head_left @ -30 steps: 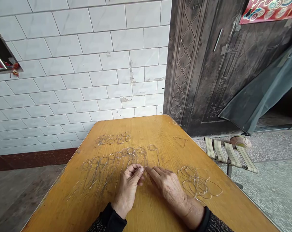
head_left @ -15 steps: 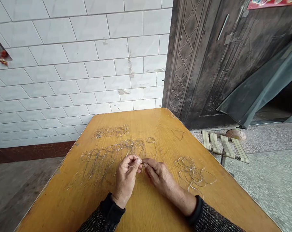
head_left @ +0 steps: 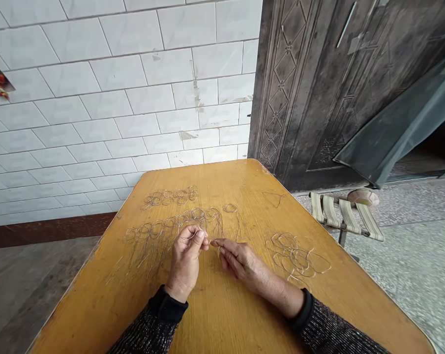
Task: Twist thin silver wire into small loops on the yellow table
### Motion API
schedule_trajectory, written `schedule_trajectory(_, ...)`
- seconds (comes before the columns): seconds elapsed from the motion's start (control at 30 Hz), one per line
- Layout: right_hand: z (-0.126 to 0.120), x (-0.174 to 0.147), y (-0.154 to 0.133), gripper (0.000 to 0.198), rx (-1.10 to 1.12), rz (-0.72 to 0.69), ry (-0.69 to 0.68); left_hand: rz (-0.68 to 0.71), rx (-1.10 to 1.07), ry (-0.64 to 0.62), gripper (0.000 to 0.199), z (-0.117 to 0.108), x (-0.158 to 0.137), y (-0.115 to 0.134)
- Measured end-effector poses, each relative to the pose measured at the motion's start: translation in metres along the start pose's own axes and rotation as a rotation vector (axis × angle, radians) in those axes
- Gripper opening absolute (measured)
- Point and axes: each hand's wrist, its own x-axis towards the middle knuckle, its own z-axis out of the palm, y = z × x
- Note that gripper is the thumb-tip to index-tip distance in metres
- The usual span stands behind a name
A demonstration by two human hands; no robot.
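Observation:
My left hand [head_left: 186,263] is closed in a pinch on a thin wire [head_left: 209,241], above the middle of the wooden table. Facing it, my right hand [head_left: 246,263] has thumb and forefinger pressed together on the wire's other part. A short gap lies between the two sets of fingertips. Much of the held wire is hidden by the fingers. Just beyond the hands lies a row of wire loops with long loose tails [head_left: 158,230]. One separate wire ring [head_left: 230,208] sits to the right of that row.
Small wire coils [head_left: 166,197] lie farther back on the wooden table [head_left: 222,314]. Loose tangled wire [head_left: 296,255] is at the right, and a bent wire piece [head_left: 274,198] lies behind it. A tiled wall [head_left: 133,98], a dark door [head_left: 311,98] and a strapped stool [head_left: 345,214] surround the table.
My hands have drawn slightly apart, the left one shifting to the left, so the gap between the fingertips is wider. The camera view has tilted a little.

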Motion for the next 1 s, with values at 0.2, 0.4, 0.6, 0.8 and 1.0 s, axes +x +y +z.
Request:
schedule_trajectory(0.2,0.0005,-0.0012,0.0039,0.035,0.088,0.103,-0.026,0.000,-0.009,-0.013,0.015,0.0006,-0.0003,-0.0012)
schedule_trajectory(0.4,-0.0046,-0.0019,0.0038,0.035,0.195,0.208,-0.115,0.015,-0.025,-0.008,0.015,-0.0016,0.0015,-0.0019)
schedule_trajectory(0.6,-0.0078,-0.0066,0.0045,0.035,0.004,0.126,-0.194,0.027,-0.092,0.053,0.014,-0.0069,0.0066,0.0009)
schedule_trajectory(0.8,-0.0039,-0.0059,0.0043,0.031,-0.338,-0.002,-0.041,0.046,-0.012,0.055,0.013,-0.0057,0.0028,-0.0017)
schedule_trajectory(1.0,-0.0030,-0.0068,0.0024,0.034,-0.400,-0.024,-0.056,0.020,0.028,0.030,0.015,-0.0014,-0.0002,-0.0024)
